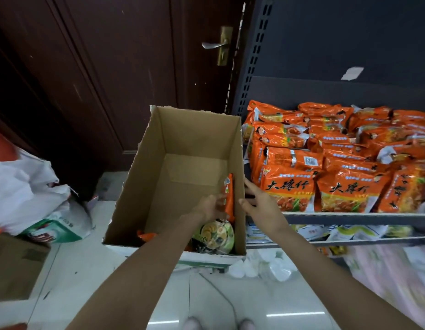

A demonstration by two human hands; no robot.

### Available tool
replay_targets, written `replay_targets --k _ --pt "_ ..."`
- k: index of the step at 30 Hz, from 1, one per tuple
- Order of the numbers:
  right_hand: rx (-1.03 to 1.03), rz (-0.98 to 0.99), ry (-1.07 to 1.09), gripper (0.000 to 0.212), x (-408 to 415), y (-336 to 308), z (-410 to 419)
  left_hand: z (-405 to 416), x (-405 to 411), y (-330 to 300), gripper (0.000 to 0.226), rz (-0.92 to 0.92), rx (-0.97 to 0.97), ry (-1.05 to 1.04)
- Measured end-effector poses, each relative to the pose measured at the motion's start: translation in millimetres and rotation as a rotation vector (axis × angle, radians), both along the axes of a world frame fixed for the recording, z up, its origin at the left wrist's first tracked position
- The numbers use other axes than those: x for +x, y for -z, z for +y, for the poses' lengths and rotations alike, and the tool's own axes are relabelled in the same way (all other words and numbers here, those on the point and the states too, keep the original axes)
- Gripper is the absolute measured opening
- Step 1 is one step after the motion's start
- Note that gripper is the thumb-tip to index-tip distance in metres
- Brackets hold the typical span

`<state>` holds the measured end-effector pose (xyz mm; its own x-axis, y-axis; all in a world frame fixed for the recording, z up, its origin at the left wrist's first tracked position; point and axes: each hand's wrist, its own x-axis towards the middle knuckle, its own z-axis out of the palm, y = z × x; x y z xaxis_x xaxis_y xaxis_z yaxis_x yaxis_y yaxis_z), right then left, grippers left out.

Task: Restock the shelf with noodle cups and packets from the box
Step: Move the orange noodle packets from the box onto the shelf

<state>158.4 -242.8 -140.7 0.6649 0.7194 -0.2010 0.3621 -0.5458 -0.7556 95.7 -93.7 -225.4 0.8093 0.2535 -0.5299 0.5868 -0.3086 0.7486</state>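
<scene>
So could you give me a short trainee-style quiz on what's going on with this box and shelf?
1. True or false: the left hand holds an orange noodle packet inside the brown cardboard box.
2. Where is the right hand? A) on the door handle B) at the box's right wall, fingers straight C) on the floor
3. Fill in: the round green-lidded noodle cup lies in the ____.

Key: 1 true; 2 B; 3 box. The dark metal shelf already carries many orange packets.
</scene>
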Motion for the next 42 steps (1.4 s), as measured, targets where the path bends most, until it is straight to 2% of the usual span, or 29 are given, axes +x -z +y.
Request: replay_targets --k 5,6,9,12,20,26,30,35,37,42 --pt "0.032 0.047 0.008 0.062 2 4 -2 -4 7 -1 0.017 -0.007 0.142 -0.096" --pt "0.042 0.047 0.009 0.062 2 3 -2 -5 8 0 0.013 -0.011 0.157 -0.116" --pt "0.059 0.047 0.014 0.062 1 3 -2 -6 9 0 0.027 -0.016 0.164 -0.175" --pt "0.066 0.071 0.024 0.062 2 1 -2 -3 6 -10 0.012 -0.079 0.124 -0.274" --pt "-0.001 -0.081 -0.063 0.063 -1 -20 4 7 -23 -77 0.009 -0.453 0.162 -0.408" --pt "0.214 -0.103 -0.13 0.075 8 -69 -3 -14 -22 -156 0.013 -0.709 0.178 -0.465" --pt "0.372 -0.147 -0.08 0.074 23 -99 -28 -52 -1 -206 0.01 -0.86 0.166 -0.469" --pt "0.453 -0.328 0.039 0.06 66 -123 -107 -126 48 -237 0.012 -0.891 0.046 -0.481" --pt "0.461 -0.369 0.07 0.051 88 -128 -147 -165 71 -246 0.02 -0.891 0.006 -0.468" --pt "0.457 -0.461 0.067 0.024 146 -137 -233 -247 129 -255 0.018 -0.898 -0.014 -0.374"
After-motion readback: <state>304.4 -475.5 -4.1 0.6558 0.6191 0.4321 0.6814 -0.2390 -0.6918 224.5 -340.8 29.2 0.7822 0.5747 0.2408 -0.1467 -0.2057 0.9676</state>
